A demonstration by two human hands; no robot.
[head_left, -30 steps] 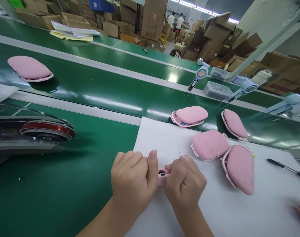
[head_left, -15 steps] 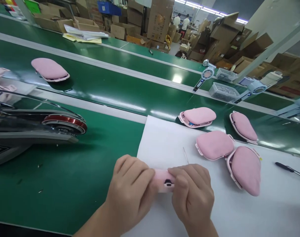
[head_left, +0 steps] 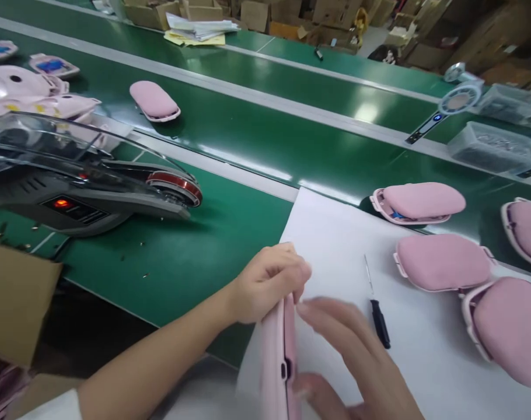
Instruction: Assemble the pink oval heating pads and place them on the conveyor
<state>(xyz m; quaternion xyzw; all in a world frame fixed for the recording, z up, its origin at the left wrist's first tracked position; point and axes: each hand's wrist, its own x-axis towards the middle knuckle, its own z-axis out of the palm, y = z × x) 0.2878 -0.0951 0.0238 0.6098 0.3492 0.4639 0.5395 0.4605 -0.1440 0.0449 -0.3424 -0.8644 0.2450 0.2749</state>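
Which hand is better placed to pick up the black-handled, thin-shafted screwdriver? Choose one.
Right, probably: the right hand lies nearer the screwdriver, its fingers spread, while the left hand grips the pink plastic case.

My view is bright over the white sheet (head_left: 331, 233), with light that seems to fall from above. Long white streaks and a round, yellowish glow glare off the green surfaces (head_left: 230, 128). My right hand (head_left: 357, 361) smears with motion, and the near end of the pink case (head_left: 274, 361) blurs too, while my left hand (head_left: 269, 280) looks fairly sharp. Soft shadow lies under the bench edge's dark gap, at lower left. The cardboard boxes (head_left: 335, 14) look dim and soft, and shapes stretch towards the picture's sides.
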